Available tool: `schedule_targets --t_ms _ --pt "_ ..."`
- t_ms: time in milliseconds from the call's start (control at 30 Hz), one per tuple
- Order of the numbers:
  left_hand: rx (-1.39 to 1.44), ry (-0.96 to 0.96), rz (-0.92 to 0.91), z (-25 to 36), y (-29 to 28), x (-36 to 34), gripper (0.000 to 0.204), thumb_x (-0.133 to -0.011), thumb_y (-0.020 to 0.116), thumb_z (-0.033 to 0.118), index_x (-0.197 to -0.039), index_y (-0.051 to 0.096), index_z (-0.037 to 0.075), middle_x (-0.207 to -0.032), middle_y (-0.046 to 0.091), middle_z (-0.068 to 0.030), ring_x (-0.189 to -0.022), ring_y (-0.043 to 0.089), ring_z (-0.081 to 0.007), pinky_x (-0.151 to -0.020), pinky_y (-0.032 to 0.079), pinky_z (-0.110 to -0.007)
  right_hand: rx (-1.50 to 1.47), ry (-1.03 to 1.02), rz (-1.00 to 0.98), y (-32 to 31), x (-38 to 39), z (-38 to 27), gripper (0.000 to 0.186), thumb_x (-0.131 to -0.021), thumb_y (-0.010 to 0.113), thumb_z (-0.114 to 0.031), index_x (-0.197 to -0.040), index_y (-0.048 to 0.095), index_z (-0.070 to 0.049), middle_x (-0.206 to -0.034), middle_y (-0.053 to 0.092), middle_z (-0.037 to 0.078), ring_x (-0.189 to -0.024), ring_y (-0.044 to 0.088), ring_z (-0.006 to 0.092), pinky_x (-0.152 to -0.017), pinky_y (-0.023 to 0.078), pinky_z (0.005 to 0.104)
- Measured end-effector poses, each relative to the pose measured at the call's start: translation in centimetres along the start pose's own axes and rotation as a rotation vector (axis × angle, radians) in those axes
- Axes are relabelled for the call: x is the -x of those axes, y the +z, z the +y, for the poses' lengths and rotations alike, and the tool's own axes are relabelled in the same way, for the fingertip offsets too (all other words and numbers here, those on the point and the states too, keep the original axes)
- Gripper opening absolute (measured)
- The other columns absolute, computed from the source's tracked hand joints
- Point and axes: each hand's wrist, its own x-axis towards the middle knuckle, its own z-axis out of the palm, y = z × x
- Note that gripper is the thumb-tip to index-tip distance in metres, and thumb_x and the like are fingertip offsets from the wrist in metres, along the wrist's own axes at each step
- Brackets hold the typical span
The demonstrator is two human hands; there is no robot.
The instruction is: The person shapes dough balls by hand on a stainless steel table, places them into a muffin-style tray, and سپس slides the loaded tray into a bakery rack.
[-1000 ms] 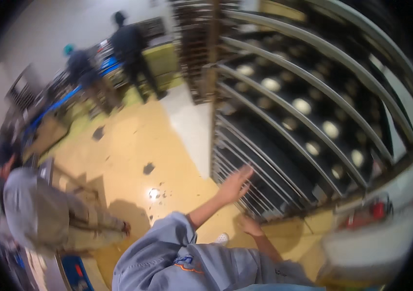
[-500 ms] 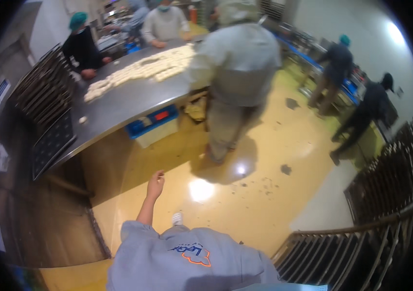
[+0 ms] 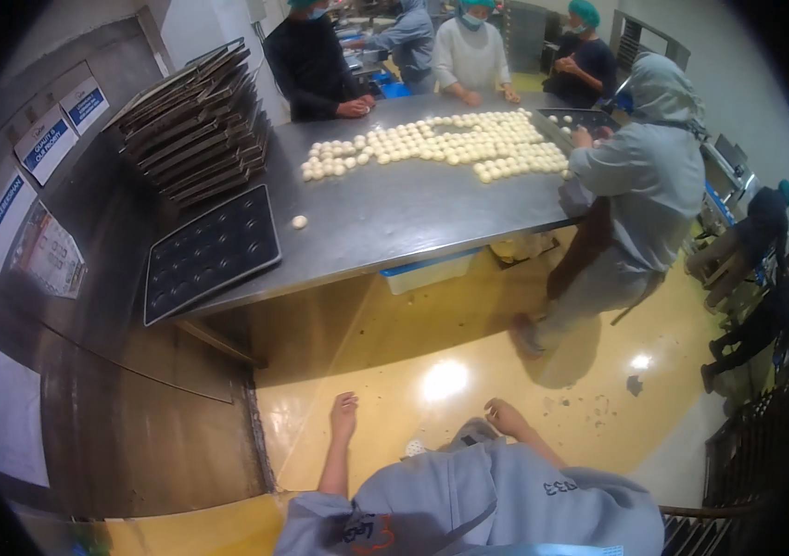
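Both hands empty, fingers loose — left hand (image 3: 343, 408) and right hand (image 3: 504, 417) hang low centre over the yellow floor (image 3: 598, 371), the dark tray (image 3: 211, 252) up-left on the table (image 3: 394, 218), long axis slanting, nearer the left.

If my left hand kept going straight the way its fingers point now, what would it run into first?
Probably the underside or front edge of the steel table, near the dark baking tray. The left hand hangs empty above bare yellow floor, fingers pointing towards the table; depth is unclear.
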Motion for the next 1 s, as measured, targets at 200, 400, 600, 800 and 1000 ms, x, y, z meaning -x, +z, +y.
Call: schedule_targets --t_ms 200,400,600,800,1000 --pt "0.057 0.04 -0.227 9.5 5.2 -6.5 0.034 -0.099 0.059 0.01 -0.133 0.055 0.004 -0.123 0.067 -0.014 -0.11 0.067 -0.0219 -0.094 0.053 -0.034 -0.167 -0.008 0.287 -4.5 -8.7 -5.4 0.014 -0.093 0.063 -0.011 -0.105 0.064 -0.005 -0.087 0.067 0.009 -0.077 0.064 0.0195 -0.073 0.052 0.0327" --pt "-0.117 0.281 -0.21 20.2 5.4 -23.3 0.041 -0.097 0.06 0.008 -0.137 0.052 0.003 -0.132 0.06 -0.0148 -0.119 0.061 -0.0269 -0.101 0.05 -0.037 -0.283 -0.227 0.535 -11.3 -28.3 -13.5 0.01 -0.096 0.063 -0.007 -0.105 0.064 -0.003 -0.09 0.069 0.008 -0.081 0.064 0.0126 -0.075 0.051 0.0284" --pt "-0.533 0.282 0.247 23.9 4.2 -41.7 0.055 -0.086 0.071 0.012 -0.138 0.053 0.008 -0.142 0.044 -0.0238 -0.133 0.044 -0.04 -0.11 0.04 -0.045 -0.051 -0.472 0.548 -16.9 -54.7 -27.8 0.023 -0.086 0.064 -0.005 -0.109 0.066 -0.004 -0.107 0.068 0.015 -0.094 0.068 0.0294 -0.08 0.054 0.0377" --pt "-0.908 0.153 0.286 25.1 3.4 -49.5 0.059 -0.08 0.075 0.014 -0.136 0.056 0.013 -0.142 0.042 -0.027 -0.133 0.04 -0.0406 -0.111 0.037 -0.046 0.602 -0.591 0.61 -17.6 -75.4 -34.9 0.026 -0.082 0.068 -0.016 -0.107 0.064 -0.01 -0.105 0.062 0.008 -0.102 0.06 0.0264 -0.085 0.047 0.0432" --pt "-0.873 -0.109 0.171 25.6 -0.6 -55.3 0.034 -0.077 0.072 0.014 -0.11 0.068 0.008 -0.119 0.061 -0.0192 -0.101 0.061 -0.0344 -0.09 0.051 -0.046 0.506 -0.674 0.568 -15.9 -81.5 -36.4 0.015 -0.078 0.066 -0.015 -0.091 0.066 -0.008 -0.086 0.065 0.011 -0.093 0.062 0.0297 -0.086 0.045 0.0439"
